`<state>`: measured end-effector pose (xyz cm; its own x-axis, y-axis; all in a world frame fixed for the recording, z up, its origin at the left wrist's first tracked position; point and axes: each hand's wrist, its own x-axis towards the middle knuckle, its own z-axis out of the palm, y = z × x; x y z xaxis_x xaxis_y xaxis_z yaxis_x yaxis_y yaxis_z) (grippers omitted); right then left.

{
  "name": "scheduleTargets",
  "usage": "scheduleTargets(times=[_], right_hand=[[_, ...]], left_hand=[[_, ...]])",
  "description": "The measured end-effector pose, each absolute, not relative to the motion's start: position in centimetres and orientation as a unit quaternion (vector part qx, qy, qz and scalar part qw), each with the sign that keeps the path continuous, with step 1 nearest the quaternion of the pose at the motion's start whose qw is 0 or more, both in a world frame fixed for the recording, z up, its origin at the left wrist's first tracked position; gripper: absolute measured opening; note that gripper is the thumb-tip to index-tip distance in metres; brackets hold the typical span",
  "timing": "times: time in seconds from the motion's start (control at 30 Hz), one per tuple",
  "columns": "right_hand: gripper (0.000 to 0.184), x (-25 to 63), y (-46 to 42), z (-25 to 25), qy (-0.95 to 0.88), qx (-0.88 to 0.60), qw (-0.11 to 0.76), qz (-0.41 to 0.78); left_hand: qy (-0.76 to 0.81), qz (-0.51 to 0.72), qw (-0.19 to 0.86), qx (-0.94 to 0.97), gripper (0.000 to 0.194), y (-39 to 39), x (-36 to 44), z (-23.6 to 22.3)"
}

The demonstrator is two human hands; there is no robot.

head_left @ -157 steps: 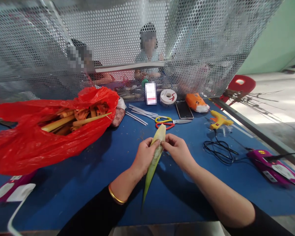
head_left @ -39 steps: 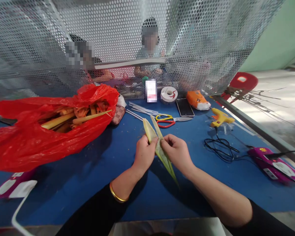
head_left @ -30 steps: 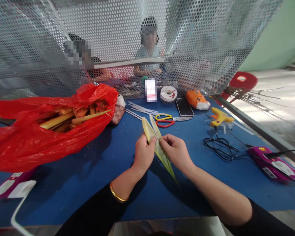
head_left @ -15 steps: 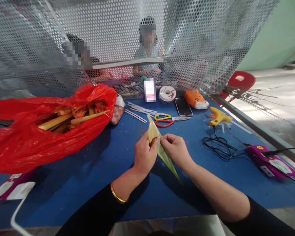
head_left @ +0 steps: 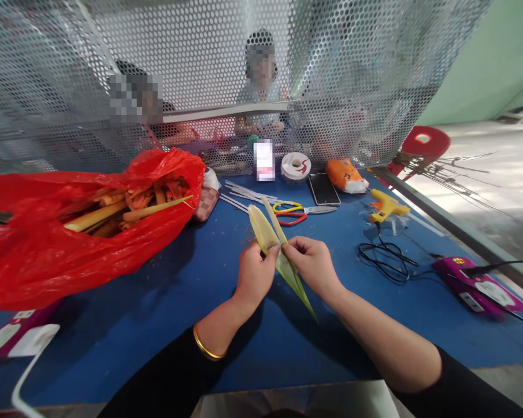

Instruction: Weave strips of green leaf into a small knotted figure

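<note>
A pale green husk leaf [head_left: 262, 227], cream at its top and tapering to a thin green tip near me, is split from the top into two strips. My left hand [head_left: 257, 268] pinches the wider left strip between thumb and fingers. My right hand [head_left: 308, 262] is closed on the narrow right strip, its fingertips almost touching the left thumb. Below the hands both strips run together. Just beyond the leaf lie scissors [head_left: 294, 218] with yellow and red handles, partly behind the narrow strip.
Left on the blue table [head_left: 192, 325] lies a red plastic bag [head_left: 157, 247] with plant pieces. White sticks [head_left: 237, 200], a ribbon roll [head_left: 296, 167], a dark phone [head_left: 324, 189], an orange tissue pack [head_left: 347, 176], a yellow glue gun [head_left: 387, 206] and a purple power strip [head_left: 479, 284] stand around. People sit behind perforated mesh [head_left: 200, 52].
The husk leaf's top has parted into two strips, the left one leaning away to the left. Both hands stay nearly in place.
</note>
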<state>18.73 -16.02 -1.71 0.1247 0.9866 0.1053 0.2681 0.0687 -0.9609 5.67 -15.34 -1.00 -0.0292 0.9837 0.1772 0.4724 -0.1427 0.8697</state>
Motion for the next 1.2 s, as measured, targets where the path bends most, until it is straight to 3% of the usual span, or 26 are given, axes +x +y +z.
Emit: scheduleTargets(times=[0.1,0.3,0.47,0.63,0.87,1.2], right_hand=[[0.027,18.6,-15.9,-1.9,-0.527,-0.573,0.496,0.385],[0.026,18.6,-15.7,-2.2,-0.501,-0.564,0.504,0.42],[0.021,18.6,-16.0,-1.7,-0.572,-0.558,0.461,0.387],[0.019,18.2,-16.5,-1.7,-0.626,-0.589,0.433,0.273],[0.025,18.3,-16.1,-2.3,-0.605,-0.587,0.443,0.306],[0.027,18.3,-15.5,-2.4,-0.538,-0.582,0.479,0.377]], left_hand=[[0.552,0.432,0.246,0.669,0.007,-15.5,5.6,-0.7],[0.549,0.417,0.234,0.685,0.011,-15.6,5.4,-0.7],[0.561,0.435,0.193,0.677,0.009,-15.0,4.9,-0.5],[0.58,0.438,0.242,0.642,0.012,-15.1,5.1,-0.3],[0.602,0.426,0.354,0.575,0.016,-15.0,5.5,-1.2],[0.56,0.45,0.254,0.647,0.006,-15.4,5.3,-0.9]])
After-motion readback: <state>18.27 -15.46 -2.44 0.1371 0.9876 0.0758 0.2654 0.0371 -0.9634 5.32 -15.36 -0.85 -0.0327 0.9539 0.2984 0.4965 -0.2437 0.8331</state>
